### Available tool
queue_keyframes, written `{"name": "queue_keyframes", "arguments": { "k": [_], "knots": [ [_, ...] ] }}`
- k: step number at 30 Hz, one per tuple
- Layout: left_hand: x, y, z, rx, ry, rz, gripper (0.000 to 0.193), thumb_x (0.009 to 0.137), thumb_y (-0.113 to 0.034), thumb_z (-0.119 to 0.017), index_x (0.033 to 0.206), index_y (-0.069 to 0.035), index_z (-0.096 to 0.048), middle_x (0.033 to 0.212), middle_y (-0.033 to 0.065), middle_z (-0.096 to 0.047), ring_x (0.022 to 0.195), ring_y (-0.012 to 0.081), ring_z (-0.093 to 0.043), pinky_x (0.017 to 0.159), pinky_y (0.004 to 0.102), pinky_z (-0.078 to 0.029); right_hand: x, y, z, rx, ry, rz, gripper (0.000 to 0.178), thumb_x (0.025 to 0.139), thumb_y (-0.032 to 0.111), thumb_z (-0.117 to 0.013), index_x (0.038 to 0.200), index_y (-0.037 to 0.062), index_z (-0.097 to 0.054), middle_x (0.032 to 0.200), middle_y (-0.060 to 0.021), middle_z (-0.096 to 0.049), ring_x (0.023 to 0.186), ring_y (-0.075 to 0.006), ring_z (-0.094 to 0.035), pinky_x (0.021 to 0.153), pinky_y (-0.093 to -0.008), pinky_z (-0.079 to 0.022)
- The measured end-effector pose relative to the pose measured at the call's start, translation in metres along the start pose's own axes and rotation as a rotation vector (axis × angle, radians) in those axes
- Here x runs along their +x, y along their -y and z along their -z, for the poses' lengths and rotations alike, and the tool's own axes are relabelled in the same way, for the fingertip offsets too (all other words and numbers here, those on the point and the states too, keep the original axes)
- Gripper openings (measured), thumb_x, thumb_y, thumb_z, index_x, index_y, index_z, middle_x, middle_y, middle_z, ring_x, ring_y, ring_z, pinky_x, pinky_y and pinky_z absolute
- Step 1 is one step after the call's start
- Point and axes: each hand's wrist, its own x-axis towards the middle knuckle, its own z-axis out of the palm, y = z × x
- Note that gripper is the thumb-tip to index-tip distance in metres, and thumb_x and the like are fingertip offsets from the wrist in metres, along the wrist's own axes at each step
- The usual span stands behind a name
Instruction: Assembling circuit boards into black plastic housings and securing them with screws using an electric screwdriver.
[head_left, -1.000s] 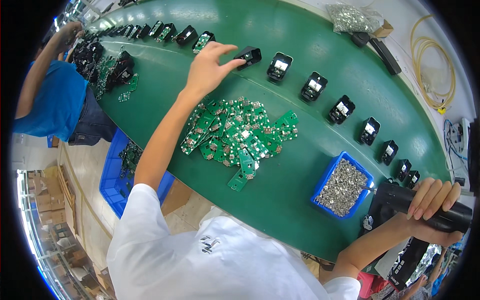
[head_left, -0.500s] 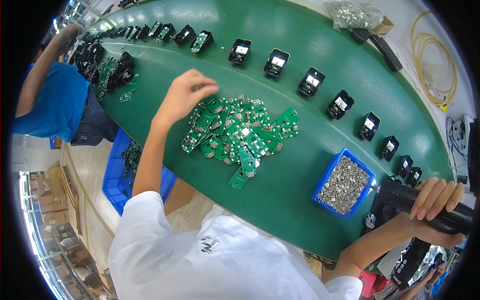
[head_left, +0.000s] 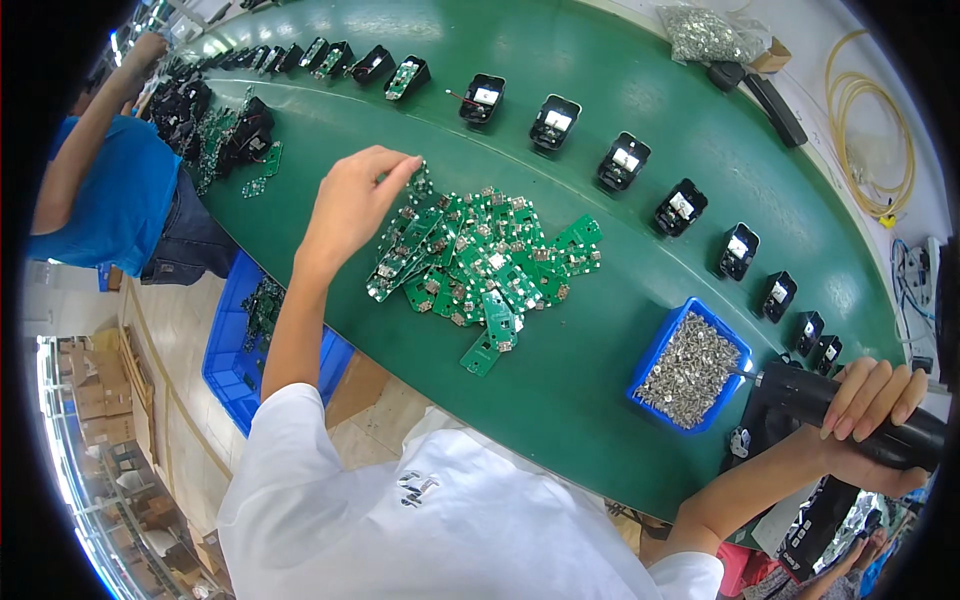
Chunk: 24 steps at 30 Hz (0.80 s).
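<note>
Now, head view: the left hand (head_left: 352, 205) has pulled back from the row of black housings (head_left: 553, 121) at the far side of the green counter (head_left: 560, 380) and come to the pile of green circuit boards (head_left: 478, 262) — looks like one unit's been dealt with & a fresh board is being fetched. Fingers bunched, tips pinching at the pile's top-left edge; can't tell if a board is actually gripped yet. Right hand (head_left: 872, 415) is wrapped tight round a black electric screwdriver (head_left: 820, 400), beside the blue screw tray (head_left: 735, 350).
</note>
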Motion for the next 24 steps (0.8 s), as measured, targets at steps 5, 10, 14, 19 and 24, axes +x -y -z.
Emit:
{"name": "queue_keyframes", "arguments": {
  "k": [5,10,14,19,24],
  "knots": [
    [0.024,0.027,0.002,-0.125,-0.050,-0.030,0.020,0.096,-0.018,-0.069,0.104,0.000,-0.074,0.091,0.0003,-0.066,0.071,0.0099,-0.054,0.064,0.0230,-0.046,-0.002,0.002,0.001,-0.003,0.025,0.009,0.058,0.074,0.058,-0.077,0.093,0.0103,-0.051,0.059,0.0013,-0.057,0.039,-0.0082,-0.053,0.038,-0.0198,-0.050],
    [0.055,0.054,-0.010,-0.545,-0.009,0.130,0.020,0.099,-0.017,-0.066,0.106,0.001,-0.071,0.096,0.0038,-0.068,0.071,0.0087,-0.056,0.063,0.0205,-0.047,-0.002,0.003,0.000,0.007,0.029,-0.001,0.058,0.075,0.059,-0.077,0.094,0.0100,-0.050,0.059,0.0011,-0.056,0.038,-0.0085,-0.053,0.038,-0.0198,-0.050],
    [0.075,0.048,-0.020,-0.898,0.046,0.176,0.022,0.100,-0.016,-0.065,0.112,0.002,-0.068,0.100,0.0075,-0.069,0.075,0.0086,-0.060,0.065,0.0190,-0.050,-0.002,0.002,-0.001,-0.027,0.006,0.010,0.058,0.075,0.058,-0.076,0.094,0.0097,-0.050,0.058,0.0010,-0.056,0.038,-0.0089,-0.052,0.038,-0.0199,-0.050],
    [0.082,0.060,-0.045,-1.206,-0.007,0.309,0.024,0.099,-0.015,-0.067,0.110,0.006,-0.065,0.102,0.0118,-0.070,0.081,0.0128,-0.067,0.073,0.0223,-0.058,0.000,0.003,-0.001,-0.011,0.026,0.015,0.057,0.076,0.058,-0.076,0.094,0.0096,-0.050,0.058,0.0005,-0.056,0.038,-0.0095,-0.052,0.038,-0.0200,-0.050],
    [0.091,0.056,-0.057,-1.329,-0.009,0.318,0.024,0.099,-0.014,-0.068,0.110,0.006,-0.064,0.104,0.0133,-0.071,0.084,0.0140,-0.068,0.077,0.0238,-0.060,0.001,0.005,0.000,-0.004,0.087,-0.051,0.059,0.077,0.064,-0.072,0.094,0.0108,-0.053,0.061,0.0019,-0.054,0.041,-0.0082,-0.049,0.043,-0.0191,-0.047]
  ]
}}
